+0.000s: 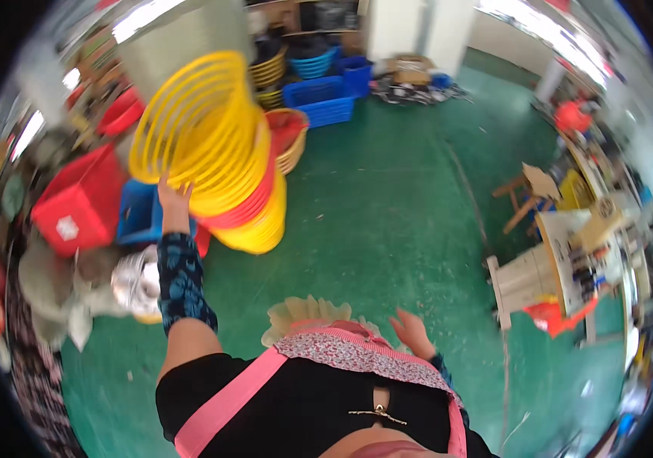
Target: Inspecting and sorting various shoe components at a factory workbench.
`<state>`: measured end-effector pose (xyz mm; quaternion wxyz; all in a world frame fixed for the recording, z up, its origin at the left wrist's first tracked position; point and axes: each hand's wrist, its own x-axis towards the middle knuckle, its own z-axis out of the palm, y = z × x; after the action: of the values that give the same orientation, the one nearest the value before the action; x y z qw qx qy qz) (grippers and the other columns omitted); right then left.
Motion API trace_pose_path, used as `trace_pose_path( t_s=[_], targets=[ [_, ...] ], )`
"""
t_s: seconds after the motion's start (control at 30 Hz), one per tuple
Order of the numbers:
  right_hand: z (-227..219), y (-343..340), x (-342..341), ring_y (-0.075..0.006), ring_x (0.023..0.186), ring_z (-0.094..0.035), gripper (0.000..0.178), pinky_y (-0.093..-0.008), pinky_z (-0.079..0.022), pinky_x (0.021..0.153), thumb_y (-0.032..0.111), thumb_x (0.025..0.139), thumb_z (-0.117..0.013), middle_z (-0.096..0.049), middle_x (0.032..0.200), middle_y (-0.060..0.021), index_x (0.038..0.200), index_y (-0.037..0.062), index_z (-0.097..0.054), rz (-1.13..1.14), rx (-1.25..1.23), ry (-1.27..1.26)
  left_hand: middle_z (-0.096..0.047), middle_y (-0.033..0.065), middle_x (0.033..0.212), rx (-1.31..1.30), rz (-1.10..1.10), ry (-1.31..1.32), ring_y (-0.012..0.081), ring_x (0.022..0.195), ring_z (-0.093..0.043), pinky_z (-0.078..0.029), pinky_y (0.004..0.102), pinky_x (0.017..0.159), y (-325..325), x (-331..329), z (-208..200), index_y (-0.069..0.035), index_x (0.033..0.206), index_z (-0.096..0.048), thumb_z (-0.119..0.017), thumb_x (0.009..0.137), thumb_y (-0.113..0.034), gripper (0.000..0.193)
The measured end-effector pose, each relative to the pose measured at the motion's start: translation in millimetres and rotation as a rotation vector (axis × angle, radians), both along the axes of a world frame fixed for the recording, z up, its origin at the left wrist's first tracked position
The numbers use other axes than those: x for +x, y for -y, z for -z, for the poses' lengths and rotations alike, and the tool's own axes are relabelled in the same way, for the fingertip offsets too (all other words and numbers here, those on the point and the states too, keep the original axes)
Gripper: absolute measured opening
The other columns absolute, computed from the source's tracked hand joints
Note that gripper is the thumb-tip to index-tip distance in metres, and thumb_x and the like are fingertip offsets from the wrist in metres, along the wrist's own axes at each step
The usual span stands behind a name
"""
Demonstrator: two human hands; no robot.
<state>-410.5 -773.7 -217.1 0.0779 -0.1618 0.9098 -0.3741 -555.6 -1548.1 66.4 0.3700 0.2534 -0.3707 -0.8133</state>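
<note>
A tall stack of nested yellow plastic baskets (223, 172) with ribbed sides stands to the left on the floor, with a red basket (246, 208) nested in its lower part. The top of the stack leans toward the left. My left hand (174, 197) reaches out to the stack and grips the near rim of an upper basket; part of the fingers is hidden by the rim. Low at my right side hangs my right hand (413, 333), its fingers apart and nothing in it, over the green floor (372, 229).
Left of the stack are a red bin (82, 200), a blue crate (141, 214) and pale sacks (52, 275). Behind it sit another blue crate (319, 103) and a tan basket (293, 141). On the right stand a sewing machine table (563, 252) and a wooden stool (523, 197).
</note>
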Motion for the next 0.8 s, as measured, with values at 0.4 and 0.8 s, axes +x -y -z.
trace_pose_path(
  t_s=[0.4, 0.8],
  targets=[
    [1, -19, 59, -0.0455, 0.104, -0.075, 0.037, -0.0573, -0.061, 0.089, 0.038, 0.100, -0.068, -0.078, 0.109, -0.0233, 0.112, 0.0041, -0.075, 0.636, 0.243, 0.139, -0.076, 0.0106, 0.120, -0.245, 1.451, 0.393, 0.0167, 0.102, -0.074, -0.061, 0.0360, 0.087, -401, -34, 248, -0.007, 0.145, -0.064, -0.073, 0.102, -0.022, 0.046],
    [-89, 42, 33, -0.0373, 0.126, -0.071, 0.047, -0.0445, -0.057, 0.105, 0.035, 0.106, -0.069, -0.074, 0.137, -0.0220, 0.143, 0.0061, -0.071, 0.665, -0.250, 0.160, -0.079, 0.0195, 0.118, -1.781, 1.515, -0.017, 0.0338, 0.114, -0.076, -0.061, 0.0439, 0.098, -421, -205, 317, -0.010, 0.131, -0.074, -0.064, 0.105, -0.025, 0.032]
  ],
)
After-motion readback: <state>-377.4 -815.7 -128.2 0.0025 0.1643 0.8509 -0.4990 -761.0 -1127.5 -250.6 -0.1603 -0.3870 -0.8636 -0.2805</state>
